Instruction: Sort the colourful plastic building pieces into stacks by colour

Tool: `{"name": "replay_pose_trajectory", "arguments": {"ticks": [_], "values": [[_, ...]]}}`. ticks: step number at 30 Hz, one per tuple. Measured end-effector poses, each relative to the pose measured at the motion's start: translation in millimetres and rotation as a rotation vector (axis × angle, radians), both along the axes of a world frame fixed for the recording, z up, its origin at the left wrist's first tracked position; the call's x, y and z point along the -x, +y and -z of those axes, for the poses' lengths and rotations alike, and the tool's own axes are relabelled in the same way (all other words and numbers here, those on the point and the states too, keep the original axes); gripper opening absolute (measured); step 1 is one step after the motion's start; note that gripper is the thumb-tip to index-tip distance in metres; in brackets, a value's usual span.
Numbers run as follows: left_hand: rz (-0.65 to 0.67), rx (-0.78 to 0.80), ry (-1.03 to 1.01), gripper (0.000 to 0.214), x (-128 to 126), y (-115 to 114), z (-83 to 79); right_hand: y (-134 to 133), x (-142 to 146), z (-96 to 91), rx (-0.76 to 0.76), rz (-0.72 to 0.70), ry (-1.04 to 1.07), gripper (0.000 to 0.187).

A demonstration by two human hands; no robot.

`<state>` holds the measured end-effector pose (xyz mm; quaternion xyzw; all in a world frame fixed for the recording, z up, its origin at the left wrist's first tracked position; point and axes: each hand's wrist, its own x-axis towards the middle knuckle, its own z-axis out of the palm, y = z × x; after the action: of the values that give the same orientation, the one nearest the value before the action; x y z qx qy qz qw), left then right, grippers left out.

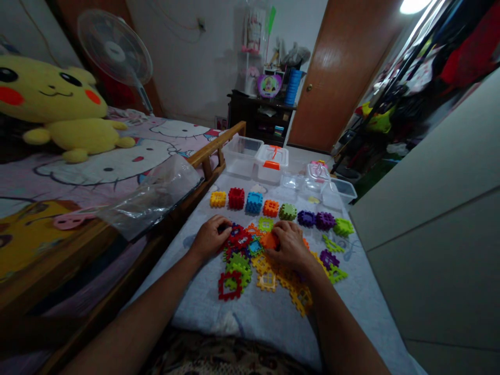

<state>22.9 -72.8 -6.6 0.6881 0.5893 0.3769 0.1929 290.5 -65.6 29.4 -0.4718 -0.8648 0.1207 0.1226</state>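
My right hand (289, 244) is closed on an orange interlocking plastic tile (269, 240) above the middle of a loose pile. At the pile's left edge, the fingers of my left hand (211, 240) are curled against dark blue and red tiles; what they grip, if anything, is hidden. Nearby lie red tiles (240, 238), a light blue tile (255, 247), green tiles (239, 266) and a red open-frame tile (229, 285). Yellow window-patterned tiles (266, 279) spread below and partly under my right hand.
Behind the pile, stacks sorted by colour form a row, from a yellow stack (217, 199) to a lime green stack (343, 227). Clear plastic boxes (238, 162) and a lidded box (273, 156) stand farther back. A wooden bed rail (195, 159) borders the left side; a pale panel (437, 208) borders the right.
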Motion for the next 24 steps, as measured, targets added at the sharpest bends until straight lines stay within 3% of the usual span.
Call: {"name": "replay_pose_trajectory", "arguments": {"ticks": [4, 8, 13, 18, 24], "values": [[0.004, -0.002, 0.007, 0.014, 0.6, 0.6, 1.4, 2.6, -11.3, -6.0, 0.02, 0.011, 0.137, 0.039], [0.006, -0.009, 0.015, 0.016, 1.4, 0.9, 2.6, 13.8, -52.8, -18.7, -0.01, 0.177, 0.269, 0.048], [0.01, -0.012, 0.015, 0.016, 1.9, 0.9, 3.6, 17.7, -94.9, -20.5, 0.202, 0.196, 0.212, 0.055], [0.004, -0.001, 0.024, 0.018, 2.2, 1.4, 3.7, 14.2, -90.8, -18.0, 0.312, 0.159, 0.008, 0.057], [0.01, 0.019, 0.039, 0.019, 3.0, 2.2, 4.2, 14.4, -85.1, -22.4, 0.371, 0.111, -0.089, 0.057]]}}
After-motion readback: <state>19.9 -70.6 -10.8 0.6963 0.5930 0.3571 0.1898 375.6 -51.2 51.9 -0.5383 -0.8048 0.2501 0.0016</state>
